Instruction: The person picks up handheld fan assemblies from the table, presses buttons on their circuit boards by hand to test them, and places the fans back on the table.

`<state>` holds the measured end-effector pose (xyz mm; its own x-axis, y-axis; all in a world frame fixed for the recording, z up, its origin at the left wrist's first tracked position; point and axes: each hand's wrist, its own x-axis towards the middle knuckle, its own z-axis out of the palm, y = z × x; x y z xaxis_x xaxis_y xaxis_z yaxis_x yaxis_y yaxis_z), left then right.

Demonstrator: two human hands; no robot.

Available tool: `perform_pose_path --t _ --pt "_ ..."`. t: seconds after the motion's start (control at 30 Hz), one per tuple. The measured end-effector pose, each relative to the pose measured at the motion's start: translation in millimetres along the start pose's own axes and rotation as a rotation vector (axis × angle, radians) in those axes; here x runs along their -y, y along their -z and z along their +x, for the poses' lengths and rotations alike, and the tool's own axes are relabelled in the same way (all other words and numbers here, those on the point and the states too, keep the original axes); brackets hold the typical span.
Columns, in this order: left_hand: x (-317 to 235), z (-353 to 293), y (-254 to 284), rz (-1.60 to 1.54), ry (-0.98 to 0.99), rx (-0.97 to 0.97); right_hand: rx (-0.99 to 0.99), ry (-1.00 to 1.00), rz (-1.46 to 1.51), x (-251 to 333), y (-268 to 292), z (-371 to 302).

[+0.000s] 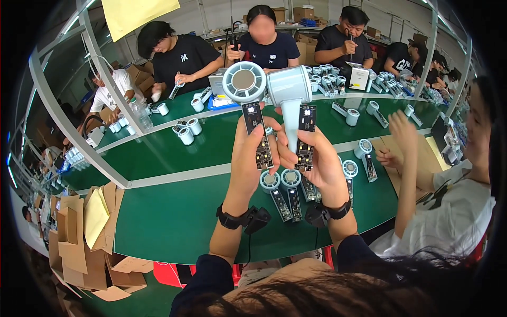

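Raised above the green worktable (pixel 169 222) are two pale blue handheld fans, side by side. My left hand (pixel 243 153) is closed round the handle of the left fan (pixel 244 82); its round spoked grille faces me, and a black circuit board (pixel 262 150) shows along the handle. With my right hand (pixel 326 164) I grip the right fan (pixel 289 84), whose cylindrical head is turned sideways. Its handle also carries a black circuit board (pixel 306 119). Below my hands several similar fans (pixel 291 179) lie on the table with boards exposed, partly hidden by my wrists.
A white rail (pixel 158 179) separates my table from a green conveyor (pixel 211 142) bearing more fan units. At right a person (pixel 449 201) sits close, hands raised over a cardboard sheet (pixel 388 150). Several co-workers sit opposite. Metal posts (pixel 74 121) and opened cardboard boxes (pixel 79 238) stand left.
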<state>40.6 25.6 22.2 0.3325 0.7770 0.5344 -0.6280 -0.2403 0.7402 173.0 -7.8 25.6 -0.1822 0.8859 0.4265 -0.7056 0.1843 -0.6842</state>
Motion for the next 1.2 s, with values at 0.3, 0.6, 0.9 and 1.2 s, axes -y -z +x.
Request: perform_pose_path --t 0.3,0.6,0.9,1.2 --pt "0.9 3.0 2.8 -0.038 0.016 0.033 0.012 -0.092 0.089 -2.7 6.7 5.0" --pt "7.0 4.4 3.8 0.028 -0.056 0.006 0.123 -0.024 -0.106 -3.9 17.3 7.1" --pt "12.6 -0.4 -0.8 0.07 -0.118 0.056 0.056 0.078 -0.197 8.1 6.4 -5.8" --pt "6.9 -5.0 -9.2 0.167 -0.171 0.085 0.071 0.109 -0.201 17.6 10.1 -6.8"
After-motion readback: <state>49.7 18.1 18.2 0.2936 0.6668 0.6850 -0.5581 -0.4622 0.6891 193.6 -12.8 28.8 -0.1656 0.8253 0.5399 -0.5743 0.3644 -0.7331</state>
